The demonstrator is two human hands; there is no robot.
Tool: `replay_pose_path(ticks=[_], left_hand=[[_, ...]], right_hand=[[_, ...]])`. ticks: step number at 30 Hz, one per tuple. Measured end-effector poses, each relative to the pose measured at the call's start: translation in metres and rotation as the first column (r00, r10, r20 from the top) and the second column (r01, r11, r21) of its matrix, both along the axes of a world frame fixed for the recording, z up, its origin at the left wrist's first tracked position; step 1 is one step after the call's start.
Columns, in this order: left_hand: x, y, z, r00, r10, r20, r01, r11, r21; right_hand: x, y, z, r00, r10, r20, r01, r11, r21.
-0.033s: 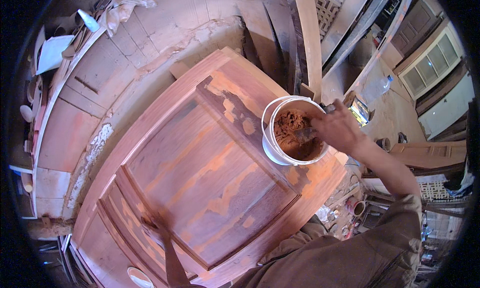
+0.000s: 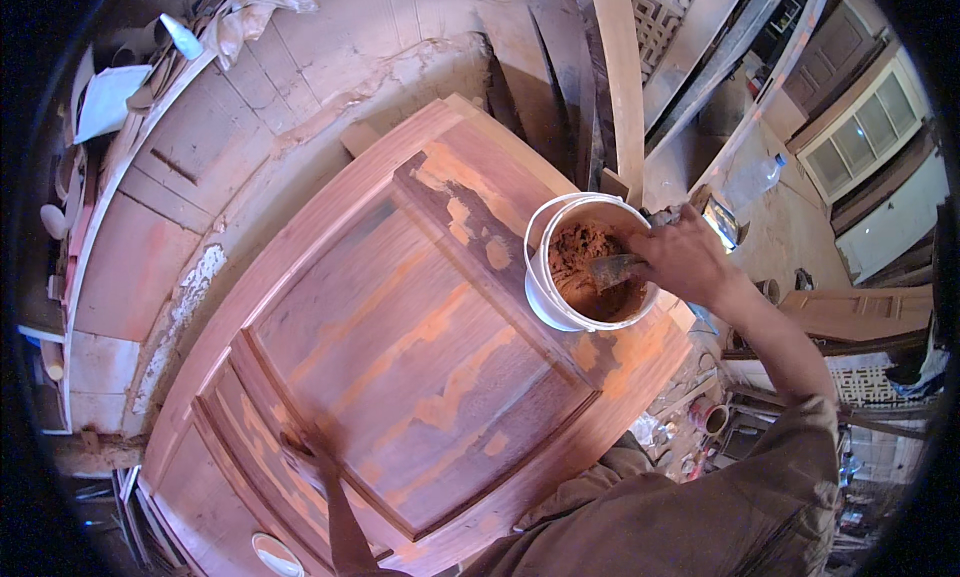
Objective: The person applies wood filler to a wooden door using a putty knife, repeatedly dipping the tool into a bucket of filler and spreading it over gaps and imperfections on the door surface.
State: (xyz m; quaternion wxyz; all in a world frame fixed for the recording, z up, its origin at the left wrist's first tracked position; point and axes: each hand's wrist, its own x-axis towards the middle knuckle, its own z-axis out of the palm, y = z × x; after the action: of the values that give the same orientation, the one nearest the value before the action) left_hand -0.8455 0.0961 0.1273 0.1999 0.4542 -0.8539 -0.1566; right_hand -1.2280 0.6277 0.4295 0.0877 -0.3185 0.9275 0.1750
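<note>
My right hand [image 2: 690, 255] grips a putty knife [image 2: 616, 269] over the rim of a white bucket [image 2: 545, 299]. The knife's blade dips into reddish-brown wood filler [image 2: 585, 247] inside the bucket. The bucket stands on the far right part of a reddish wooden panelled door [image 2: 370, 307], which is streaked with orange filler patches. My left hand [image 2: 312, 459] lies on the door's lower left, by the moulding between two panels, fingers extended and holding nothing. Shadow partly hides its fingertips.
A white round lid-like object [image 2: 277, 557] lies at the near left of the door. Behind stands a dusty wall with a ledge of odds and ends. Toward the right are a plastic bottle [image 2: 752, 180], a glazed window frame [image 2: 865, 127] and stacked timber.
The putty knife's blade has tilted and shows more of its face above the filler. My right hand has shifted slightly; the left stays in place.
</note>
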Motion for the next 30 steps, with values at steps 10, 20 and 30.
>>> replay_pose_path(ticks=[10,20,30], left_hand=[[0.012,-0.014,-0.023,0.999,-0.036,-0.017,0.033,0.985,-0.169],[0.004,-0.009,-0.018,0.999,-0.019,0.051,0.029,0.978,-0.209],[0.002,0.005,0.010,0.998,0.031,0.061,-0.027,0.997,-0.073]], right_hand=[[0.049,0.074,-0.049,0.801,-0.191,0.567,0.546,0.621,-0.563],[0.104,0.046,-0.065,0.340,0.232,0.911,0.906,-0.342,-0.251],[0.116,0.006,-0.056,0.598,0.073,0.798,0.796,-0.168,-0.581]])
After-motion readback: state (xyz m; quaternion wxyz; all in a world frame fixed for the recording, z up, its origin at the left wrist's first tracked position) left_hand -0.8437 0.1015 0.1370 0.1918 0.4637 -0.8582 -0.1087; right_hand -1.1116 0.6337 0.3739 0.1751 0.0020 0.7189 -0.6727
